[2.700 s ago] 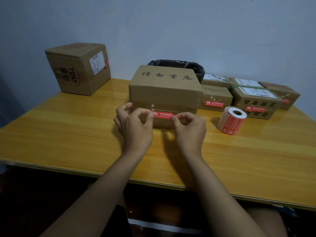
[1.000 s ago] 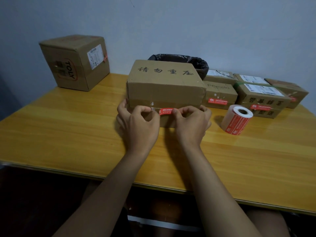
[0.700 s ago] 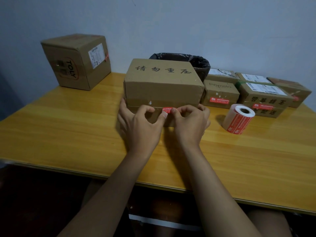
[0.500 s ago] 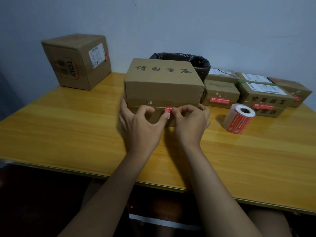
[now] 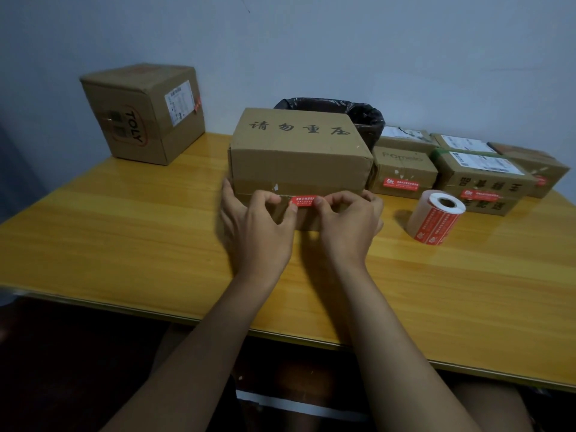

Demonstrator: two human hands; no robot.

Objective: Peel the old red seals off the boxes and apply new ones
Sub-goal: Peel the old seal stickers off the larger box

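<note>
In the head view, the left hand [image 5: 255, 232] and right hand [image 5: 349, 226] are pinching the thin red paper seal [image 5: 304, 201], fingers [image 5: 293, 210] curled at its ends on the front of the rectangular brown cardboard box [image 5: 299, 160]. The seal may be tearing or lifting the soft card surface if pulled sharply. Right of the fingers, a cylindrical roll of red seals [image 5: 436, 221] is standing on the glossy yellow wooden worktop [image 5: 124, 244].

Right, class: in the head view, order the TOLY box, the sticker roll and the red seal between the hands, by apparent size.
1. TOLY box, though farthest away.
2. Sticker roll.
3. Red seal, partly covered by fingertips.
</note>
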